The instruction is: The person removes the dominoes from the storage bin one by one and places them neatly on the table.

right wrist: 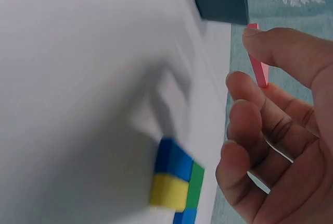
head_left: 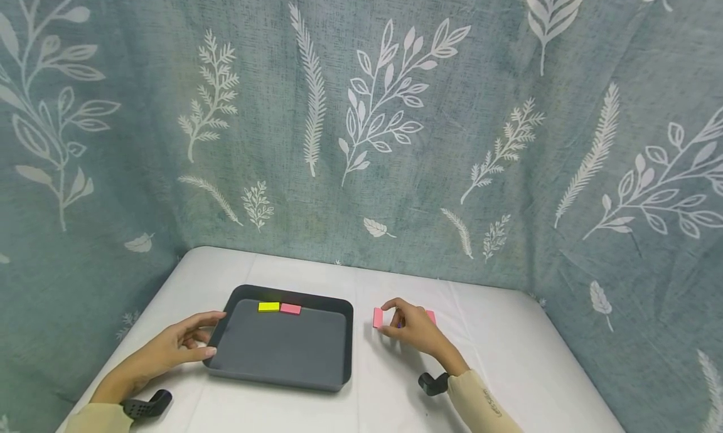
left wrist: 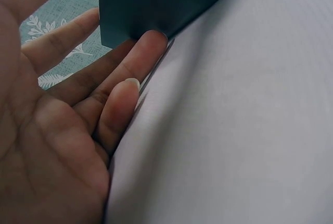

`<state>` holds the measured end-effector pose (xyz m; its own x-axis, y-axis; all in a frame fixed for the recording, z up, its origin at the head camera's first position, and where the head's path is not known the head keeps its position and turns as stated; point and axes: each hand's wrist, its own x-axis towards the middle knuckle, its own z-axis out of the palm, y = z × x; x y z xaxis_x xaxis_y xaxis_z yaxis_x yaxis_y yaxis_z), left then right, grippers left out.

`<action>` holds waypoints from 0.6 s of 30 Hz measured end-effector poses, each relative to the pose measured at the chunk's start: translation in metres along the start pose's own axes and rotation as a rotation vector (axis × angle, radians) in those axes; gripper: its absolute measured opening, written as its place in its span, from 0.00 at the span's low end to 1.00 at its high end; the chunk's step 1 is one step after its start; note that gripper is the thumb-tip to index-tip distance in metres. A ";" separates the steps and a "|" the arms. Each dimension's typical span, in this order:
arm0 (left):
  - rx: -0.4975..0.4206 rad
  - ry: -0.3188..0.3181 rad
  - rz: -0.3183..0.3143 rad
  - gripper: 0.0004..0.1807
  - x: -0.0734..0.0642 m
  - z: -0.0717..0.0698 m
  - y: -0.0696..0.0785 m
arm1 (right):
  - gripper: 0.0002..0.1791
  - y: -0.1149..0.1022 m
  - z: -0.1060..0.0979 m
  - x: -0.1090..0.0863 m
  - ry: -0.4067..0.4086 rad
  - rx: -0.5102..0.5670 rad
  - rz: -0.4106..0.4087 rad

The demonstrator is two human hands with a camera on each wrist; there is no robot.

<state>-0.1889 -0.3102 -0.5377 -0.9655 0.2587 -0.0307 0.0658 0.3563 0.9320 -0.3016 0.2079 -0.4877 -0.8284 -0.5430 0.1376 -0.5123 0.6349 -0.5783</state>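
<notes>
My right hand (head_left: 415, 327) pinches a small pink block (head_left: 378, 317) between thumb and index finger, to the right of the dark grey tray (head_left: 282, 383). In the right wrist view that pink block (right wrist: 259, 67) stands on edge between the fingertips, above the table. Inside the tray, along its far wall, a yellow block (head_left: 268, 307) and another pink block (head_left: 290, 309) lie end to end. My left hand (head_left: 177, 344) is at the tray's left side, fingers spread and loosely bent, with fingertips against the outer wall (left wrist: 151, 10).
Below the right hand, the right wrist view shows a blue block (right wrist: 174, 157), a yellow block (right wrist: 169, 191) and a green block (right wrist: 195, 185) grouped on the white table (head_left: 407, 401). Another pink piece (head_left: 431, 315) shows behind that hand. A leaf-patterned curtain (head_left: 339, 219) surrounds the table's far side.
</notes>
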 end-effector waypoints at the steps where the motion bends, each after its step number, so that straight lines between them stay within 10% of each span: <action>1: -0.001 0.004 0.000 0.40 0.001 0.000 0.000 | 0.24 0.003 -0.001 -0.002 -0.003 -0.002 0.010; 18: -0.002 0.004 -0.006 0.40 0.000 0.000 0.001 | 0.27 0.041 -0.016 -0.037 0.041 0.003 0.158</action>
<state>-0.1883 -0.3096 -0.5369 -0.9670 0.2526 -0.0345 0.0596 0.3556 0.9327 -0.2957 0.2626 -0.5032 -0.9071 -0.4138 0.0772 -0.3742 0.7088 -0.5979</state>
